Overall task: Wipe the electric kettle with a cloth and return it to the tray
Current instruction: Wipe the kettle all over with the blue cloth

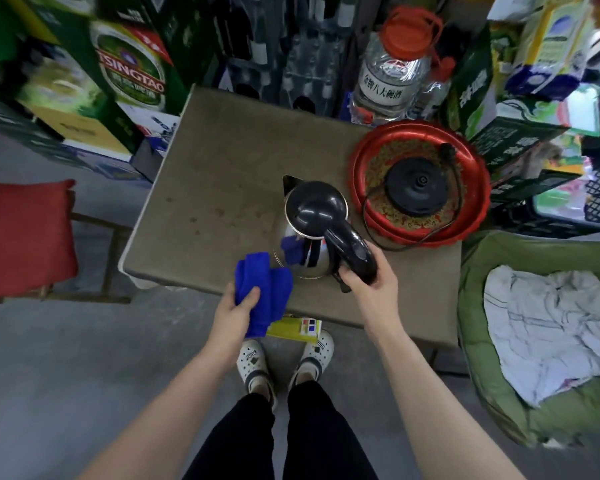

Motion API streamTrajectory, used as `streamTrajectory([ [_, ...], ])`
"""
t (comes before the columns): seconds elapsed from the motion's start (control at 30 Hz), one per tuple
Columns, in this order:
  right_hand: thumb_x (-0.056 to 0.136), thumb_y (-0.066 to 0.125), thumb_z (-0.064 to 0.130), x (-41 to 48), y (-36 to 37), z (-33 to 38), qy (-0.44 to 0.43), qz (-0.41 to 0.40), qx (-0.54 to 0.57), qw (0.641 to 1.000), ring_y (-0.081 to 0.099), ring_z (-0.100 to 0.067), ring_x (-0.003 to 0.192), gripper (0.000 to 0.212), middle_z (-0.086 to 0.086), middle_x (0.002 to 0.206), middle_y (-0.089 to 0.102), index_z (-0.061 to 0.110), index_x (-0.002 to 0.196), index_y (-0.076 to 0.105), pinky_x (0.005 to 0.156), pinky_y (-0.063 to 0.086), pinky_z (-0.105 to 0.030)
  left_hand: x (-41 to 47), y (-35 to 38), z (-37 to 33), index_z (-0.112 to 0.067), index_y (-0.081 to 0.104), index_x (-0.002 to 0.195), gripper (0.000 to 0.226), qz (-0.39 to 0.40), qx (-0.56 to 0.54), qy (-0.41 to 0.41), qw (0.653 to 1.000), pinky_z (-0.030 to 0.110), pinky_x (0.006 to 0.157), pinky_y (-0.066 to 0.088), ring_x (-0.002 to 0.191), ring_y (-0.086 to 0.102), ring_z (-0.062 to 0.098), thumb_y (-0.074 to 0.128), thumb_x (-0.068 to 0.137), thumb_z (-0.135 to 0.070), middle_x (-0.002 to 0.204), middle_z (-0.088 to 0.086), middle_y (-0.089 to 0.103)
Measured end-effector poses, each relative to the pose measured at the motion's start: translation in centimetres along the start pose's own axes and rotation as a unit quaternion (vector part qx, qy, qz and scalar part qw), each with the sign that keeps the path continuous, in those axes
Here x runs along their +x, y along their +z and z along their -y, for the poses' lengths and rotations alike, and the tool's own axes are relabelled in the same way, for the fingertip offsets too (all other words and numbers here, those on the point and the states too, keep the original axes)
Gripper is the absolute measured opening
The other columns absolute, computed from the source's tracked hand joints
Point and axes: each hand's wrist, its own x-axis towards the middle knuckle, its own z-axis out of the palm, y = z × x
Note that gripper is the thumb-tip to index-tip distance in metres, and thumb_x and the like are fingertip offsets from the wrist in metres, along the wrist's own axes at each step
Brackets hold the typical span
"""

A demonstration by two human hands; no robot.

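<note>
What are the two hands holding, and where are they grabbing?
The right hand grips the electric kettle by its black handle. The left hand holds the folded blue cloth at its near end.

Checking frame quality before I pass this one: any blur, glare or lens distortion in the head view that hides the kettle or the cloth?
Head view: strong wide-angle bending toward the edges, where the stacked cartons look soft; centre sharp. The shiny steel kettle with black lid mirrors the folded blue cloth and carries small highlights on the lid, nothing hidden. Lighting even, shadows faint.
</note>
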Motion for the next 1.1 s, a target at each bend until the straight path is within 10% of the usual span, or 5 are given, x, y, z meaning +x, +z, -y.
streamTrajectory([
  [0.23,0.089,0.063,0.006,-4.6,-0.1,3.3,-0.090,-0.022,-0.112,0.989,0.045,0.000,0.134,0.066,0.002,0.147,0.044,0.028,0.148,0.041,0.101,0.041,-0.009,-5.9,1.7,-6.2,-0.026,0.052,0.124,0.034,0.120,0.035,0.196,0.973,0.022,0.081,0.054,0.100,0.067,0.006,0.058,0.094,-0.013,0.106,-0.017,0.069],
  [0.43,0.103,0.052,0.018,-5.6,1.0,7.2,-0.010,-0.007,0.180,0.984,0.068,-0.020,0.118,0.033,-0.001,0.126,0.072,0.025,0.135,0.059,0.098,0.056,-0.036,-9.9,8.2,-7.6,-0.031,0.040,0.146,0.064,0.234,0.312,0.353,0.850,0.029,0.105,0.043,0.122,0.051,0.005,0.063,0.086,-0.027,0.131,-0.011,0.053],
  [0.63,0.099,0.057,0.021,0.5,-5.5,5.9,-0.015,-0.123,0.081,0.989,0.062,-0.020,0.125,0.037,0.004,0.132,0.067,0.030,0.135,0.060,0.111,0.046,-0.049,-6.1,11.4,-9.1,-0.019,0.016,0.155,0.089,-0.043,0.375,0.303,0.875,0.041,0.116,0.026,0.145,0.020,0.025,0.059,0.086,-0.053,0.158,0.007,0.021],
  [0.9,0.105,0.050,0.025,7.2,-0.7,3.3,-0.090,0.139,-0.102,0.981,0.040,-0.004,0.141,0.034,0.011,0.148,0.050,0.046,0.131,0.052,0.118,0.028,-0.022,-1.0,16.2,-9.3,-0.013,0.016,0.153,0.105,-0.165,0.447,0.187,0.859,0.047,0.115,0.028,0.142,0.024,0.039,0.074,0.072,-0.045,0.155,0.020,0.023],
  [1.1,0.102,0.052,0.040,15.2,0.3,-0.9,0.174,0.176,-0.049,0.968,0.061,-0.026,0.124,0.040,-0.007,0.135,0.065,0.020,0.136,0.060,0.112,0.044,-0.048,-0.9,15.3,-9.2,-0.018,0.020,0.152,0.107,-0.157,0.447,0.174,0.863,0.038,0.114,0.029,0.143,0.027,0.031,0.080,0.068,-0.043,0.156,0.011,0.022],
])
